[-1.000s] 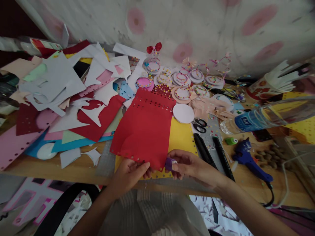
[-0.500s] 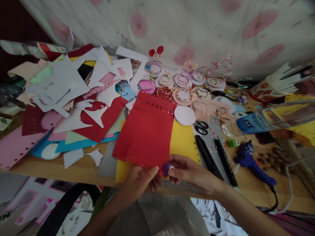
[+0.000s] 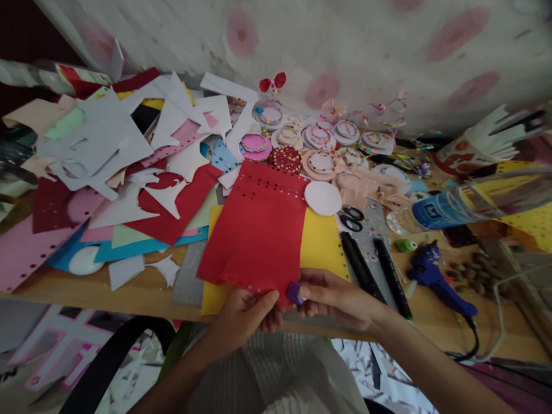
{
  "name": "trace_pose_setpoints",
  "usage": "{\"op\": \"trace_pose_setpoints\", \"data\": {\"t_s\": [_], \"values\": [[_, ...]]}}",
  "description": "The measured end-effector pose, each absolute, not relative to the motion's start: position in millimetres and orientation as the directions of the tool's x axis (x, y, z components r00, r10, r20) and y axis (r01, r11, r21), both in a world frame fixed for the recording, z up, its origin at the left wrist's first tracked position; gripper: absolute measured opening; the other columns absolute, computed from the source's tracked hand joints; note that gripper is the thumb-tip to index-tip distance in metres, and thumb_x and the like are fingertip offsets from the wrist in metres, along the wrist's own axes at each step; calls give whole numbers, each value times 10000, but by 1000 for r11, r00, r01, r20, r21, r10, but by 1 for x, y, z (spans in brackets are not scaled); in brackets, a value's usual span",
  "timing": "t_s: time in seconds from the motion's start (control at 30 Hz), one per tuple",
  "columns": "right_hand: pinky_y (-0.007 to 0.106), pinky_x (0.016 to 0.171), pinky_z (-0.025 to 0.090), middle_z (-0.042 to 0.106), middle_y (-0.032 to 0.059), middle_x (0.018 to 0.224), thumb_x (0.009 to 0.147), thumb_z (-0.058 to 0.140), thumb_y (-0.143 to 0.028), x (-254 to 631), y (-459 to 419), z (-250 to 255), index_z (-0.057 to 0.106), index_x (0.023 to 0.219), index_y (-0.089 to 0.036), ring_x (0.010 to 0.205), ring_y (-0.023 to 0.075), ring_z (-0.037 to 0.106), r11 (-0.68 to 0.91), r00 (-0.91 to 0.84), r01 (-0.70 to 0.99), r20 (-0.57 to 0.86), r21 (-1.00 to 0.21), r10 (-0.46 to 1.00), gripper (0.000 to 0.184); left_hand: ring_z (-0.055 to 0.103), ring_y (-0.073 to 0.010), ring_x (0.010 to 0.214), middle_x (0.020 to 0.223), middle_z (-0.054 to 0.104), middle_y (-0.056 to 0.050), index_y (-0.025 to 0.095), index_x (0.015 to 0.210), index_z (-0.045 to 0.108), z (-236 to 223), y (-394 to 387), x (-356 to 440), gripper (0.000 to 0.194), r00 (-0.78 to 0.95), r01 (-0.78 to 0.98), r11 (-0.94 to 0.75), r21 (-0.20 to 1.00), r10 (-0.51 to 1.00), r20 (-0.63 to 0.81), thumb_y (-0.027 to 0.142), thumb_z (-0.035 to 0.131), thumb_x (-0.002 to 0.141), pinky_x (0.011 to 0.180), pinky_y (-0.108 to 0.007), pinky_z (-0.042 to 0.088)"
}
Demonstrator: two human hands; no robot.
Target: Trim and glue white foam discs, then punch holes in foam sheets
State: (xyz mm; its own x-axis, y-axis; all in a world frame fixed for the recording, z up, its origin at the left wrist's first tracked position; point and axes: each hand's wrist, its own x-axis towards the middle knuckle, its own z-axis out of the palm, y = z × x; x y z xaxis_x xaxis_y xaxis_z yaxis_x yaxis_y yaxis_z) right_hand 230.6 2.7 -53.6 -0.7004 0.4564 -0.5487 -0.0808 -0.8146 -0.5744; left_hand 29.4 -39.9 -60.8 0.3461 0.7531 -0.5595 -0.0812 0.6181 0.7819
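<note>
A red sheet of paper point(image 3: 263, 230) lies over a yellow sheet point(image 3: 321, 244), with rows of small punched holes near its far edge and more along its near edge. My left hand point(image 3: 250, 310) pinches the near edge of the red sheet between thumb and fingers. In my right hand point(image 3: 330, 296) is a small purple paper punch point(image 3: 295, 292), gripped between thumb and fingers at the sheet's near right corner. Part of the punch is hidden by the fingers. A white paper circle point(image 3: 322, 198) touches the red sheet's right side.
Paper scraps point(image 3: 99, 144) pile up at left. Beaded paper discs point(image 3: 319, 135) stand along the wall. On the right are scissors point(image 3: 351, 218), black markers point(image 3: 392, 279), a blue glue gun point(image 3: 440, 282), a green punch point(image 3: 405, 245), a lying bottle point(image 3: 466, 204) and a paper cup point(image 3: 472, 149).
The purple punch has tilted slightly in my right hand and stays at the sheet's near edge. My left hand keeps its hold; the whole view has shifted a little.
</note>
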Motion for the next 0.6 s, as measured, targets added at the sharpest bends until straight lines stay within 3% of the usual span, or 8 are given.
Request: {"op": "trace_pose_setpoints", "data": {"t_s": [0.27, 0.5, 0.6], "values": [[148, 618, 457, 675, 27, 864, 797, 742, -341, 228, 10, -55, 723, 940, -136, 668, 51, 574, -821, -723, -41, -550, -569, 417, 250, 519, -97, 471, 527, 611, -14, 147, 613, 631, -63, -35, 24, 415, 357, -63, 651, 756, 722, -592, 531, 633, 768, 490, -220, 424], [160, 683, 505, 673, 45, 934, 788, 751, -337, 226, 8, -59, 715, 949, -126, 764, 77, 620, -876, -724, -86, -574, -474, 382, 268, 512, -90, 464, 517, 606, -12, 145, 607, 634, -67, -36, 22, 425, 351, -82, 650, 756, 728, -589, 544, 646, 753, 483, -210, 426], [140, 662, 513, 670, 34, 898, 793, 747, -325, 226, 8, -59, 712, 922, -118, 708, 57, 615, -894, -713, -112, -591, -434, 377, 246, 505, -82, 464, 518, 605, -17, 142, 568, 624, -69, -38, 23, 468, 341, -94, 666, 740, 720, -604, 579, 650, 734, 482, -203, 424]]}}
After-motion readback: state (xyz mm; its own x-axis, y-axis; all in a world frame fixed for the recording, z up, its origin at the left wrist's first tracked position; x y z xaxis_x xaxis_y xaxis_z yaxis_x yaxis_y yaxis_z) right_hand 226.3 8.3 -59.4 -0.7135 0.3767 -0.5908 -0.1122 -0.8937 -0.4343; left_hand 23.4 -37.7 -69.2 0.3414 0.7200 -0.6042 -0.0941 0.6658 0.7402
